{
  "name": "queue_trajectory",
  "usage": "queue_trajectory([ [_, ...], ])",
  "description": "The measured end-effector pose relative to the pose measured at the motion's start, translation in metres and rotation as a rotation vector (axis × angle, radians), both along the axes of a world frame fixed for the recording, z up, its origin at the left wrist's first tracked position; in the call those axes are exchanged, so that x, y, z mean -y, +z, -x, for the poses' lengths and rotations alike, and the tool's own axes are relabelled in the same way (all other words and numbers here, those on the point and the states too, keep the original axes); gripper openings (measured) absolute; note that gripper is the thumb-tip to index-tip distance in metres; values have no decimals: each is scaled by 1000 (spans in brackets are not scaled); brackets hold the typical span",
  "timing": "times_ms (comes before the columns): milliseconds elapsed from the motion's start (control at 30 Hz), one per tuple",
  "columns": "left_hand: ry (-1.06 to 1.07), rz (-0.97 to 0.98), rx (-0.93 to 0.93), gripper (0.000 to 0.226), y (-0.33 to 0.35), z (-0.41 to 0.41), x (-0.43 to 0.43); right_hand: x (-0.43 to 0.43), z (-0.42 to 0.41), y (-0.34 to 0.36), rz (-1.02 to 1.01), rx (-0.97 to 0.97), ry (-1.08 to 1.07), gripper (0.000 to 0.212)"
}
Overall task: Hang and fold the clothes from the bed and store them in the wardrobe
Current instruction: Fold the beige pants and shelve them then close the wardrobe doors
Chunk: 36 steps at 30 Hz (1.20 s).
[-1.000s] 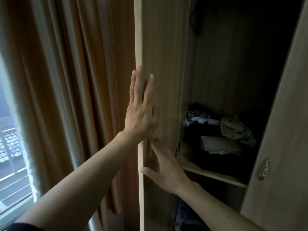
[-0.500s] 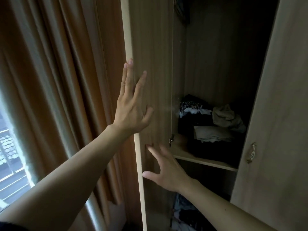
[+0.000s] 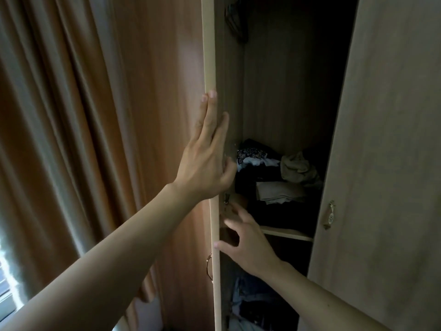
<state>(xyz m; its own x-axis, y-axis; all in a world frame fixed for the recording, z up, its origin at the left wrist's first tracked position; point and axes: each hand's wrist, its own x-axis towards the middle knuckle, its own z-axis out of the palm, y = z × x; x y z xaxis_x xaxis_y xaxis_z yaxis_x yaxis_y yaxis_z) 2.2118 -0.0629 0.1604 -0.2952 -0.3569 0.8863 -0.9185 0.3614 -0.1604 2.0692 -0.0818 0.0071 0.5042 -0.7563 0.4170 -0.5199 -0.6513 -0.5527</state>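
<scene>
The wardrobe's left door stands open, seen almost edge-on. My left hand lies flat with fingers straight against that door's edge and inner face. My right hand is lower, fingers spread, the thumb touching the door's edge, holding nothing. Inside, a shelf carries folded and bundled clothes in dark, white and beige. More dark clothes lie in the compartment below. The bed is out of view.
The wardrobe's right door with a metal handle is closed on the right. Brown curtains hang on the left beside a bright window. A handle sticks out from the open door's outer side.
The left door has swung further open, now nearly edge-on to me. My left hand stayed on it and my right hand followed with the thumb at its edge.
</scene>
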Motion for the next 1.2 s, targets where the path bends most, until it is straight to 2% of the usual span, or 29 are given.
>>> queue_trajectory([
  [100,14,-11,37,68,2,12,6,7,20,-3,40,1,-32,48],
  [300,39,-17,190,69,8,32,22,12,59,-9,24,36,-34,37],
  [433,111,9,276,75,10,61,37,22,85,-13,7,63,-90,52],
  [800,171,15,256,76,7,143,96,51,174,-18,19,52,-155,77],
  [1000,218,24,262,72,3,173,122,76,207,-27,66,93,-177,83],
  [1200,239,6,222,71,-1,197,141,97,221,-34,11,139,-148,75],
])
